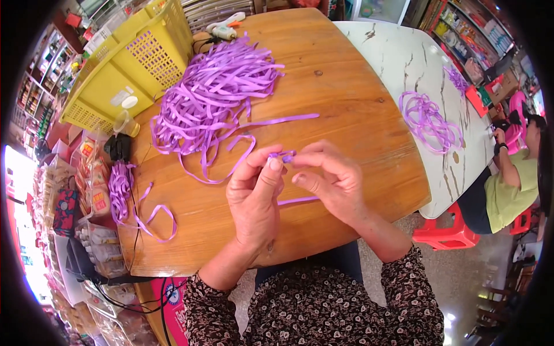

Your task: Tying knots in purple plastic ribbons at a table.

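Observation:
My left hand (254,193) is closed, pinching a small folded end of purple ribbon (281,156) between thumb and fingers above the wooden table. My right hand (334,181) is close beside it, its index fingertip at the ribbon and its thumb held apart from the fingers. Under my hands a flat purple strip (298,200) shows on the tabletop, partly hidden by them. Beyond my left hand lies a large tangled heap of purple ribbons (216,86), with several loose ends trailing toward me.
A yellow plastic basket (133,66), a clear cup (126,124) and a white-and-orange glue gun (224,29) surround the heap. A smaller purple bundle (121,187) hangs at the left edge. Right, a white marbled table (398,55) holds purple coils (430,121); a person sits beside it.

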`<state>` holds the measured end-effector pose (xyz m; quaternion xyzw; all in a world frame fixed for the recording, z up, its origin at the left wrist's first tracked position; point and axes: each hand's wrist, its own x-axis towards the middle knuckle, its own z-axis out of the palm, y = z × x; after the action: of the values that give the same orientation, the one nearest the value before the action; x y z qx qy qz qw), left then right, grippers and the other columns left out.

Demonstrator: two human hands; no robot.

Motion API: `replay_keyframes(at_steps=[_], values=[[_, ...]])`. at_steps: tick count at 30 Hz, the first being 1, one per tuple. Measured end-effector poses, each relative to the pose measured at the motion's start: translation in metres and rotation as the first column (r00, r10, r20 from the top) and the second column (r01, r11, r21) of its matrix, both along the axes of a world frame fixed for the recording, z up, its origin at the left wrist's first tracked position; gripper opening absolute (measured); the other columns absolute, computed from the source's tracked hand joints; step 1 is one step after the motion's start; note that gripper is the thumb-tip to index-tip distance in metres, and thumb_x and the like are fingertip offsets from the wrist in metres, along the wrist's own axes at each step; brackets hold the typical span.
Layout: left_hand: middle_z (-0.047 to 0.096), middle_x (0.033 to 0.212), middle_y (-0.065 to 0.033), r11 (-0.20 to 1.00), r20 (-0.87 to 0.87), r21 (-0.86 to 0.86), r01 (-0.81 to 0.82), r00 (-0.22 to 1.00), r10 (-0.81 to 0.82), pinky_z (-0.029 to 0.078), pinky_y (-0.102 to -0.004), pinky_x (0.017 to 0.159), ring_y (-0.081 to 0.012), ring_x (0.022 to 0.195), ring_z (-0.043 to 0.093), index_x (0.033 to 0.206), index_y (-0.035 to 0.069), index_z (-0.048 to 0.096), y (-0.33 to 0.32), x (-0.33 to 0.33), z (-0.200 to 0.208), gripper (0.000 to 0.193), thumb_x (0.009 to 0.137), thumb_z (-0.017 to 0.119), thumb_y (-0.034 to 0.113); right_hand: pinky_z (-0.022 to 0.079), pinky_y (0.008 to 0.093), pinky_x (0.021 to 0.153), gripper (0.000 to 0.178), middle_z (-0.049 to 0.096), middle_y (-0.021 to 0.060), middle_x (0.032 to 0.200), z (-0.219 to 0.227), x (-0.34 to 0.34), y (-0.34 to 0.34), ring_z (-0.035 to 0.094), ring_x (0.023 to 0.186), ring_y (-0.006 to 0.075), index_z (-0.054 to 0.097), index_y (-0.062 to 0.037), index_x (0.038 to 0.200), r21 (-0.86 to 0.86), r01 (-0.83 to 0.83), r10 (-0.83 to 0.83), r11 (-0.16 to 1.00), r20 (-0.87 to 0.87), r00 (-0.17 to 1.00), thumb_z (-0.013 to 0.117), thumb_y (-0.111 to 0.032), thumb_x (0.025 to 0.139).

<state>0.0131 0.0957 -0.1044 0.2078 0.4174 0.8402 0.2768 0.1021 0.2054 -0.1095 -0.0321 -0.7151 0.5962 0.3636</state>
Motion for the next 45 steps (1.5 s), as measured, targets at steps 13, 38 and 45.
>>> replay_keyframes(at_steps=[13, 38, 45], values=[[0.058, 0.102, -0.0076, 0.978, -0.464, -0.081, -0.194, 0.876, 0.135, 0.045, -0.0227, 0.078, -0.0101, 0.086, 0.054, 0.104, -0.001, 0.060, 0.001, -0.008, 0.001, 0.015, 0.091, 0.054, 0.004, 0.046, 0.0201, 0.077, 0.010, 0.061, 0.0074, 0.096, 0.001, 0.000, -0.004, 0.056, 0.091, 0.0098, 0.059, 0.0016, 0.099, -0.539, -0.187, 0.159, 0.821, -0.098, 0.982, 0.058, -0.002, 0.089], [0.064, 0.095, -0.0115, 0.985, -0.123, 0.168, 0.035, 0.992, -0.015, 0.052, -0.0315, 0.073, -0.0151, 0.079, 0.060, 0.104, 0.000, 0.059, 0.010, -0.082, 0.035, 0.015, 0.094, 0.051, 0.009, 0.048, 0.0377, 0.068, 0.020, 0.059, 0.0083, 0.086, -0.029, -0.021, -0.040, 0.058, 0.079, 0.0276, 0.061, -0.0053, 0.085, 0.625, -0.144, 0.039, 0.767, 0.178, 0.983, 0.072, -0.015, 0.072], [0.064, 0.087, -0.0081, 0.986, -0.050, 0.166, 0.025, 0.999, -0.017, 0.035, -0.0188, 0.051, -0.0070, 0.060, 0.042, 0.103, 0.002, 0.061, -0.001, -0.086, 0.050, 0.018, 0.094, 0.055, 0.015, 0.043, 0.0387, 0.073, 0.027, 0.051, 0.0071, 0.078, -0.038, -0.062, -0.066, 0.053, 0.076, 0.0258, 0.059, -0.0048, 0.088, 0.825, -0.089, -0.193, 0.558, 0.233, 0.953, 0.068, -0.026, 0.074]])
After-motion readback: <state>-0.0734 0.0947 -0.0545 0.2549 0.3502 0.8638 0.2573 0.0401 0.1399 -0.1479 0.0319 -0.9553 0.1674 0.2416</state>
